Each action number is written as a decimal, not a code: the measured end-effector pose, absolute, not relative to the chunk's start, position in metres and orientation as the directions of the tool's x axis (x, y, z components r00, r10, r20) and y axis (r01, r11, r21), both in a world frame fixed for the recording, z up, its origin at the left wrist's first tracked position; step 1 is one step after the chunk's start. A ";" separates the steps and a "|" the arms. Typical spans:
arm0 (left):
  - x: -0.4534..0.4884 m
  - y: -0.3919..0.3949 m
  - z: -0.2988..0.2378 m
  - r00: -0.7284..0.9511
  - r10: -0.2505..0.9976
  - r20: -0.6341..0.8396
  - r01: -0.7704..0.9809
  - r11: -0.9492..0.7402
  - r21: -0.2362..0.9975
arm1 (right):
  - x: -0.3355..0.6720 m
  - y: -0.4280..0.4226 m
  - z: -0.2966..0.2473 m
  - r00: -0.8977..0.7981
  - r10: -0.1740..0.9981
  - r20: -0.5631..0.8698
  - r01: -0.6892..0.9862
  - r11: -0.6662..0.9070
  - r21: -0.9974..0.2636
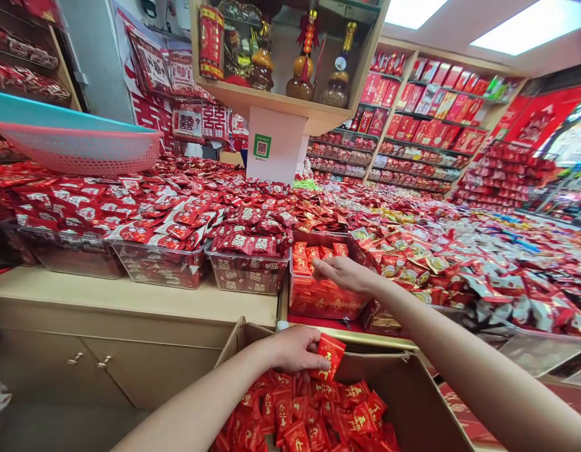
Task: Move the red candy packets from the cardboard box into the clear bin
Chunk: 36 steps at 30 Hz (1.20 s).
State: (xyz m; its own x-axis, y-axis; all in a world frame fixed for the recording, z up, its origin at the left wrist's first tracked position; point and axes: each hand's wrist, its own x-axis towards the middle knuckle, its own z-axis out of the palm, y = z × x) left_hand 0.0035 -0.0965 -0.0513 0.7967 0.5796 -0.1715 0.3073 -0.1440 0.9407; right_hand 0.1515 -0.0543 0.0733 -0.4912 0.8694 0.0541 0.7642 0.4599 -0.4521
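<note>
My left hand (pixel 294 349) is closed on a red candy packet (pixel 331 353), held just above an open cardboard box (pixel 415 395) filled with several more red packets (pixel 313 414). My right hand (pixel 343 274) reaches forward over a clear plastic bin (pixel 325 301) holding the same red packets, fingers stretched out and resting on the packets at the bin's top. Nothing shows between those fingers.
Clear bins (pixel 161 263) heaped with red wrapped sweets cover the counter. A beige cabinet (pixel 106 351) stands at the left. A pink and blue basket (pixel 73 141) sits at upper left. Shelves of red boxes (pixel 426 119) line the back, with gourd ornaments (pixel 302 81) overhead.
</note>
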 end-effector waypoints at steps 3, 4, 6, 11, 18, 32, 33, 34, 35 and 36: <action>0.003 -0.096 -0.052 0.810 0.551 -0.203 0.307 -0.103 0.946 | 0.144 -0.042 0.072 -0.537 0.828 -0.159 0.772 0.407 -0.487; 0.002 -0.096 -0.052 0.810 0.547 -0.211 0.308 -0.091 0.947 | 0.143 -0.040 0.071 -0.538 0.816 -0.213 0.786 0.395 -0.475; 0.002 -0.095 -0.051 0.809 0.546 -0.219 0.311 -0.080 0.947 | 0.142 -0.036 0.071 -0.523 0.799 -0.297 0.817 0.370 -0.443; 0.002 -0.095 -0.049 0.805 0.544 -0.235 0.330 -0.082 0.940 | 0.139 -0.027 0.071 -0.511 0.728 -0.456 0.841 0.313 -0.442; 0.003 -0.096 -0.050 0.801 0.556 -0.221 0.319 -0.085 0.944 | 0.137 -0.028 0.068 -0.493 0.757 -0.429 0.838 0.281 -0.468; 0.002 -0.095 -0.049 0.806 0.529 -0.265 0.334 -0.038 0.942 | 0.140 -0.022 0.073 -0.459 0.728 -0.509 0.866 0.237 -0.441; 0.003 -0.095 -0.048 0.809 0.523 -0.268 0.335 -0.037 0.941 | 0.140 -0.022 0.074 -0.471 0.719 -0.512 0.863 0.255 -0.436; 0.003 -0.095 -0.048 0.814 0.515 -0.270 0.335 -0.036 0.942 | 0.140 -0.022 0.074 -0.480 0.710 -0.515 0.861 0.267 -0.434; 0.003 -0.095 -0.047 0.820 0.507 -0.268 0.329 -0.035 0.944 | 0.140 -0.022 0.074 -0.486 0.704 -0.517 0.858 0.272 -0.436; 0.003 -0.095 -0.047 0.826 0.498 -0.263 0.321 -0.032 0.946 | 0.139 -0.023 0.075 -0.487 0.699 -0.523 0.858 0.271 -0.437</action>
